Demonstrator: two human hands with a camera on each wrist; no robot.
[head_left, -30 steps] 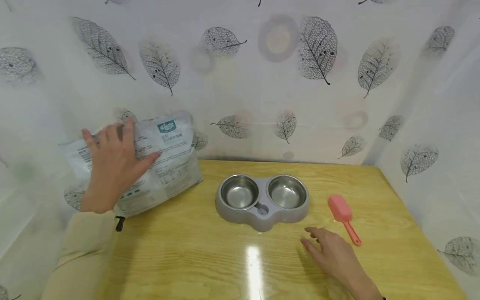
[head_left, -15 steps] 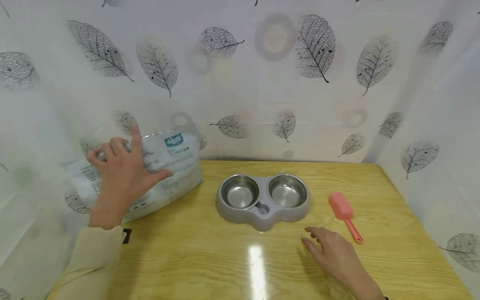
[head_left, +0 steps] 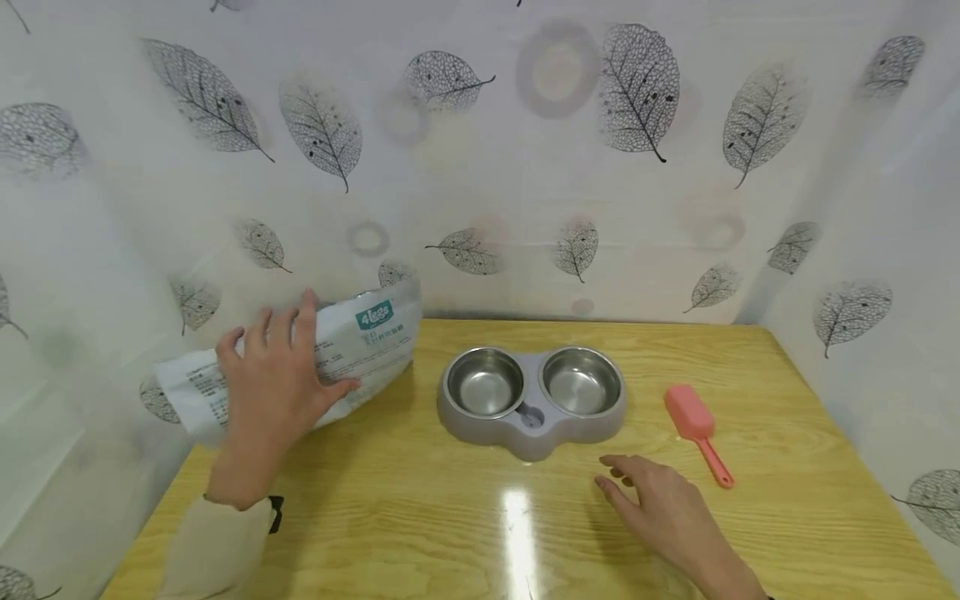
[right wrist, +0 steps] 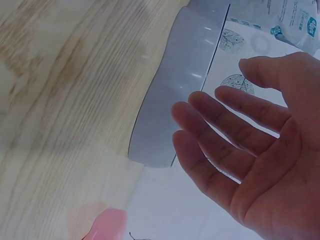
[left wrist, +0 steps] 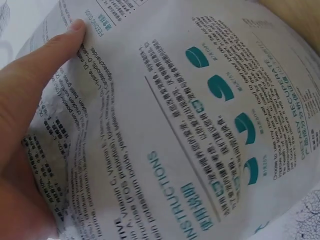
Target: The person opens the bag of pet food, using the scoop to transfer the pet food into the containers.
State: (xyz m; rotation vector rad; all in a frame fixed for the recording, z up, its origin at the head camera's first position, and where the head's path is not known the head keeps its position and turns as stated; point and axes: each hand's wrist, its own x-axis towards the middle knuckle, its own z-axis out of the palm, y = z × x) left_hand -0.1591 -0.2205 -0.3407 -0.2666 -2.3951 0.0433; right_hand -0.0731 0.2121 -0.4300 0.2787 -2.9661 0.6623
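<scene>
My left hand (head_left: 272,375) grips a white pet food bag (head_left: 375,346) at the left of the table, thumb on its printed face and fingers over its upper edge. The bag leans, with the "4legs" logo toward the right. In the left wrist view, the thumb lies across the bag's printed face (left wrist: 125,125); the other fingertips are hidden. My right hand (head_left: 663,504) holds nothing, its fingers loosely bent, in front of a grey double feeder (head_left: 528,442) with two steel bowls. In the right wrist view its palm (right wrist: 270,185) shows bare.
A pink scoop (head_left: 690,414) lies face down on the wooden table (head_left: 420,533), to the right of the feeder and beyond my right hand. A leaf-printed curtain (head_left: 495,167) closes off the back and both sides.
My left hand has moved down and to the right with the bag, whose top edge is now lower and tipped over more. The right hand, feeder and scoop have stayed in place.
</scene>
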